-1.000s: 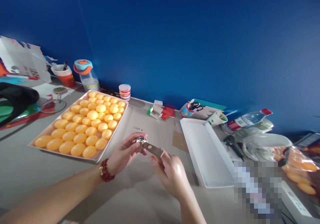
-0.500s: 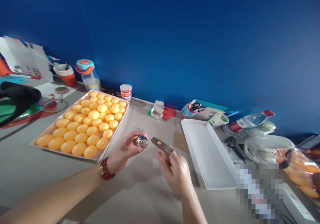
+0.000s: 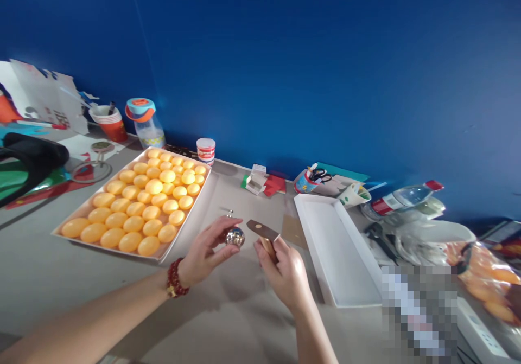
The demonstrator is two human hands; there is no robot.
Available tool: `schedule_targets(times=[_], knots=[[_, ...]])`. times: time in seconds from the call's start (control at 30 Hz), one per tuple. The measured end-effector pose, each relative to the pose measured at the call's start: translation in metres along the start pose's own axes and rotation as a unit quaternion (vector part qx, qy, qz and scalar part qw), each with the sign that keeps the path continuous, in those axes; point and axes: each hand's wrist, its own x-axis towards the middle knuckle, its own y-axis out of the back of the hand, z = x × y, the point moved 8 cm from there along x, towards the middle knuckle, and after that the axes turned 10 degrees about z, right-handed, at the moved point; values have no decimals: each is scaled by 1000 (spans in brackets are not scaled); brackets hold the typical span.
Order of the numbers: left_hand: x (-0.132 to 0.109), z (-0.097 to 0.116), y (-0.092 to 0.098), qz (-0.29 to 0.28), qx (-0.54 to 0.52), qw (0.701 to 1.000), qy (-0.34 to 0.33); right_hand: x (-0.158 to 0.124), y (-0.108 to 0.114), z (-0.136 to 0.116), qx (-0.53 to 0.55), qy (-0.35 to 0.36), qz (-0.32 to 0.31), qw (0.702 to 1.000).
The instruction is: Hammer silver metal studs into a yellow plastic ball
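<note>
My left hand [image 3: 209,250], with a red beaded bracelet on its wrist, is closed on a shiny silver metal ball [image 3: 235,237] between thumb and fingers. Just behind these fingers shows a small shiny metal piece [image 3: 230,213]; whether it touches the hand I cannot tell. My right hand [image 3: 287,272] grips the wooden handle of a hammer [image 3: 264,230]. Its dark flat head points left toward the ball, with a small gap between them. On the left lies a shallow tray [image 3: 166,253] holding many rows of orange-yellow balls.
To the right stands a long white box [image 3: 340,255]. Along the blue wall are a small white-and-red tub [image 3: 205,151], a little carton [image 3: 256,183] and a pen cup [image 3: 305,182] with scissors. A plastic bottle [image 3: 401,198] lies at the right, near a power strip [image 3: 482,331].
My left hand has shifted slightly right and down with the metal ball, its fingers now reaching more over the top. The hammer has tilted a little and stays almost in place.
</note>
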Motion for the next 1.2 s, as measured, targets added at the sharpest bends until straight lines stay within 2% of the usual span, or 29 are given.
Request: schedule_targets(times=[0.1, 0.23, 0.37, 0.5, 0.67, 0.77, 0.83, 0.9, 0.97, 1.07, 1.2], knots=[[-3, 0, -1, 2, 12, 1000, -11, 0, 1, 2, 10, -7, 4, 1000], [-3, 8, 4, 29, 82, 994, -63, 0, 1, 3, 17, -6, 4, 1000], [-1, 19, 4, 26, 137, 985, -106, 0, 0, 2, 21, -5, 1, 1000], [0, 20, 5, 25, 144, 984, -105, 0, 1, 1, 28, -5, 4, 1000], [2, 6, 8, 35, 94, 994, -45, 0, 2, 0, 46, -17, 2, 999], [2, -6, 2, 12, -55, 998, 41, 0, 1, 2, 55, -29, -5, 998], [2, -15, -6, -8, -182, 974, 134, 0, 0, 5, 56, -37, -7, 998], [1, -21, -13, -15, -282, 934, 218, 0, -1, 6, 62, -36, -12, 997], [0, -25, -17, -20, -348, 898, 270, -1, -3, 6, 69, -33, -22, 997], [-1, -26, -17, -35, -400, 870, 286, -2, -3, 7, 70, -38, -18, 997], [-2, -25, -15, -57, -401, 876, 260, -2, -4, 9, 69, -48, -17, 996]])
